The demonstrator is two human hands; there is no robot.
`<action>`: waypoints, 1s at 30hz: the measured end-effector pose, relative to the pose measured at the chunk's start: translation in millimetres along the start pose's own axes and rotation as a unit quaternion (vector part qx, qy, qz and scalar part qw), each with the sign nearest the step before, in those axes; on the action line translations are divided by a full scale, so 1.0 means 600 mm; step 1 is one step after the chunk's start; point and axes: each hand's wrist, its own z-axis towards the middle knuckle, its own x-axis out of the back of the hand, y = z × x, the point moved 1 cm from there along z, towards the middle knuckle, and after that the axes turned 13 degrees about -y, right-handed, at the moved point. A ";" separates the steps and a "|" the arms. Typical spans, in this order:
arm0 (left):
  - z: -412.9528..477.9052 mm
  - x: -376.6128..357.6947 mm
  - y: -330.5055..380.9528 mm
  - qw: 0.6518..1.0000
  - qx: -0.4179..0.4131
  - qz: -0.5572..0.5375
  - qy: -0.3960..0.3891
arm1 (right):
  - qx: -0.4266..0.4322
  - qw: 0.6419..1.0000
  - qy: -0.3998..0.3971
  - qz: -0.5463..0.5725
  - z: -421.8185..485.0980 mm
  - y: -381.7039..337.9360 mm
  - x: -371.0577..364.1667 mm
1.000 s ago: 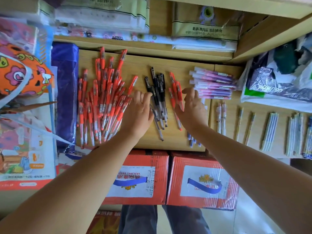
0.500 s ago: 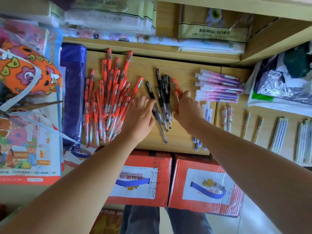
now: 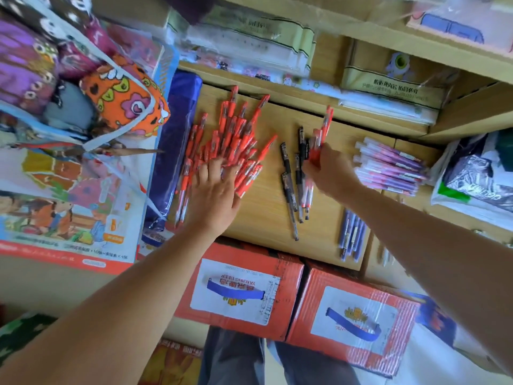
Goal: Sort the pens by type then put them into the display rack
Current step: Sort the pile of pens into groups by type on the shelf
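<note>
From the head view, the pens on the counter (image 3: pixel 263 218) look mostly sorted: a red pile (image 3: pixel 230 145), black pens (image 3: pixel 291 184), pink pens (image 3: pixel 394 168) and blue pens (image 3: pixel 351 237). I think none are in a rack yet. The left hand (image 3: pixel 215 195) lies flat and open on the red pile. The right hand (image 3: pixel 327 170) grips loose red pens (image 3: pixel 319 140) beside the black pens.

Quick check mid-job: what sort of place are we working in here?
Probably a stationery shop or its stockroom. Pens lie in bulk, grouped by type, on a wooden counter: red pens, black pens, pink pens. The shelf behind holds sealed packs of goods, and cardboard cartons stand below.
</note>
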 end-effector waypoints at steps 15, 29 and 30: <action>-0.020 -0.006 -0.079 0.995 -0.018 -0.097 0.011 | 0.016 0.992 -0.074 0.101 0.075 -0.175 -0.153; 0.003 0.002 -0.057 0.999 -0.028 -0.011 -0.019 | -0.030 0.984 0.159 0.074 0.000 -0.091 -0.097; 0.004 0.004 -0.051 0.998 -0.050 -0.015 -0.016 | -0.057 0.983 0.164 0.058 -0.007 -0.077 -0.096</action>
